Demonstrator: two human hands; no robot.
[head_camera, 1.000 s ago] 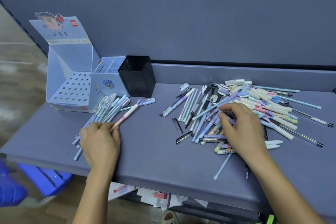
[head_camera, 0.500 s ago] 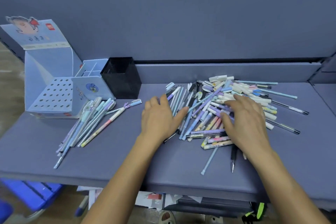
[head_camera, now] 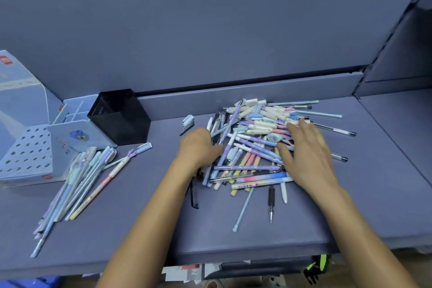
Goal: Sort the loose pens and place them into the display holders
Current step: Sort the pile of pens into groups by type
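The right hand (head_camera: 306, 156) lies spread flat on the pen pile (head_camera: 254, 138). The left hand (head_camera: 198, 147) curls at the pile's left edge. I cannot tell whether it pinches a pen.

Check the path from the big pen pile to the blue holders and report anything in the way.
The black mesh cup stands between the pen pile and the blue divided holder; a bundle of sorted pens lies in front of the perforated display box. Carried over them, probably neither blocks.

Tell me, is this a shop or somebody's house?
Probably a stationery shop, not a house: a display shelf, a cardboard pen display box with holes, and a heap of loose pens.
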